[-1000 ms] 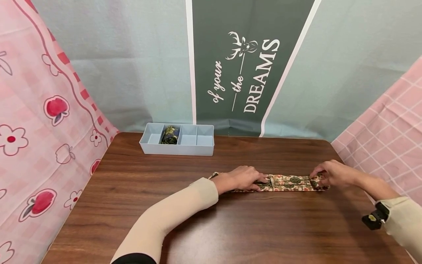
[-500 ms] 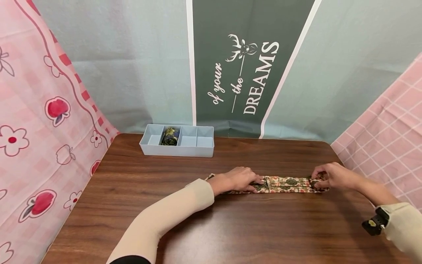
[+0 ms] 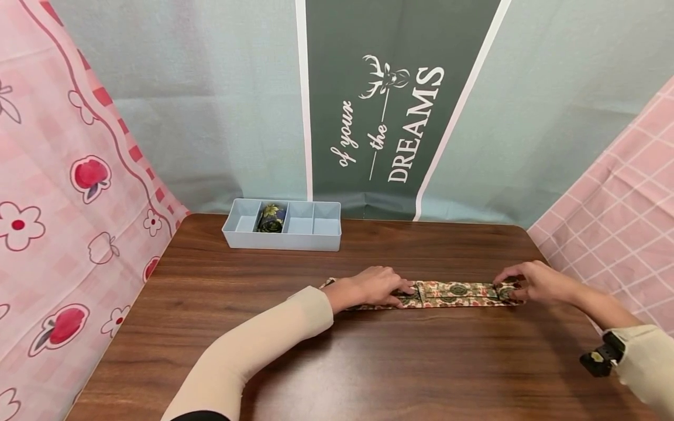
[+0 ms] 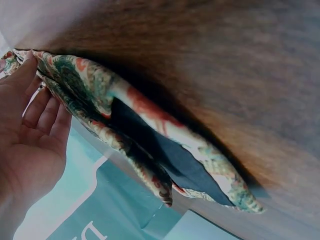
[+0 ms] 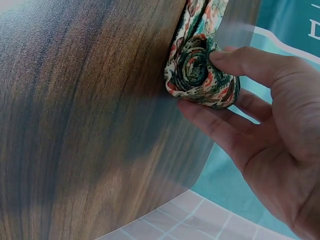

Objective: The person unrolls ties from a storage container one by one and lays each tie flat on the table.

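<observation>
Head view: the left hand (image 3: 371, 286) and wrist block a stretch of the patterned tie (image 3: 458, 290); the right hand (image 3: 539, 283) hides part of its roll (image 5: 195, 70). Both sleeves run out of frame: left sleeve (image 3: 253, 345) at bottom, right sleeve (image 3: 650, 359) at right. Desk (image 3: 421, 362) near edge cropped. Dark rolled tie (image 3: 271, 218): base hidden by the blue tray (image 3: 281, 241) front wall. Black device (image 3: 600, 355) too small to identify. Left wrist view: desk grain blurred, lettering (image 4: 90, 231) cropped. Right wrist view: tie leaves at top.
</observation>
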### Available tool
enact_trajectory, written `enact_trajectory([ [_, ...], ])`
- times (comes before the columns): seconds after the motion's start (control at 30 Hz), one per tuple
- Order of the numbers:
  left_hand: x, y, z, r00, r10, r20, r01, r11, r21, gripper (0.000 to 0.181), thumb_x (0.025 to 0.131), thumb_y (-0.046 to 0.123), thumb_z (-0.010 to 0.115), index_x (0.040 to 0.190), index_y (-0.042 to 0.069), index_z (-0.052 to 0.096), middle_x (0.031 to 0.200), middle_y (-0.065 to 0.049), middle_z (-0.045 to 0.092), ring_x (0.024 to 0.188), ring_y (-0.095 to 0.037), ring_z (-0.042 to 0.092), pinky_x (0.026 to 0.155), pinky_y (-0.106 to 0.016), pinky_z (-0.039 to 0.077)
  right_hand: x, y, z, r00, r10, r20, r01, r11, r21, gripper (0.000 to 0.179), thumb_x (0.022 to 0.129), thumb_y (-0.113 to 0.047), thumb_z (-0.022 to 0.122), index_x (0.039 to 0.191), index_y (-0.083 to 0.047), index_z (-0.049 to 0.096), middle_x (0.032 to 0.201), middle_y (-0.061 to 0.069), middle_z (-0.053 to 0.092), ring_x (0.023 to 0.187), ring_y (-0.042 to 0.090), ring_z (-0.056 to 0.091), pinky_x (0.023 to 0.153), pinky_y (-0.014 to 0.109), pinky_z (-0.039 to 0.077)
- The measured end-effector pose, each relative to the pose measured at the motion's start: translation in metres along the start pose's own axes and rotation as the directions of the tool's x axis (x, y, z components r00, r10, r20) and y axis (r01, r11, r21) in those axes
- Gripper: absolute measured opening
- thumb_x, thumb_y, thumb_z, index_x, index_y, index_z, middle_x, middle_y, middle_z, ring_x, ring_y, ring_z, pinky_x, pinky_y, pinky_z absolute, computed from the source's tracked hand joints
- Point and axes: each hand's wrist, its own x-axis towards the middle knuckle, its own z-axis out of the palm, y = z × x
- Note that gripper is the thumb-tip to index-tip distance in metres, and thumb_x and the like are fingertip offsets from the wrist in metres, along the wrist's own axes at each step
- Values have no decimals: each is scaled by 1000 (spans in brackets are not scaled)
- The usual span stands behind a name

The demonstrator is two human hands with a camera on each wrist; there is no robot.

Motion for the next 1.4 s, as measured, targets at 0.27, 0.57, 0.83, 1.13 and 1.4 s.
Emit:
enact_trajectory([
  [0.27,-6,-1,0,1000,9,3,-9,1000,-12,47,103,41,70,148,29,65,157,10,54,103,-8,74,93,-24,57,-2,2,0,999,35,15,-35,999,-8,44,67,6,86,106,-12,82,95,-1,77,64,-6,44,54,19,36],
  [0.57,-12,-3,1,1000,6,-17,-6,1000,1,48,101,41,72,147,29,65,155,10,55,118,-11,71,97,-28,58,-4,4,0,1000,-3,-31,0,997,-80,44,65,0,91,104,-18,84,98,2,81,74,-6,52,62,17,37],
  [0.83,-17,-5,0,1000,13,-17,-13,1000,-22,47,101,40,73,146,28,66,156,9,55,107,-10,74,94,-26,58,-5,5,6,993,13,-117,-26,993,-113,29,69,-22,99,92,-29,83,92,-16,78,84,-3,68,66,13,47],
  [1.13,-21,-9,-2,1000,6,-6,-7,999,-39,48,101,39,74,146,27,66,155,9,55,100,-10,74,95,-26,57,-9,9,7,990,-38,-138,26,996,-86,36,68,-6,97,92,-23,77,88,-14,75,80,-5,67,66,11,50],
  [1.4,-27,-9,-3,1000,1,-10,-1,1000,-27,48,100,39,75,146,28,66,154,9,56,116,-11,71,100,-28,56,-12,4,3,997,-18,-71,18,1000,7,40,73,-2,94,107,-15,79,97,-5,78,87,-4,68,68,14,55],
])
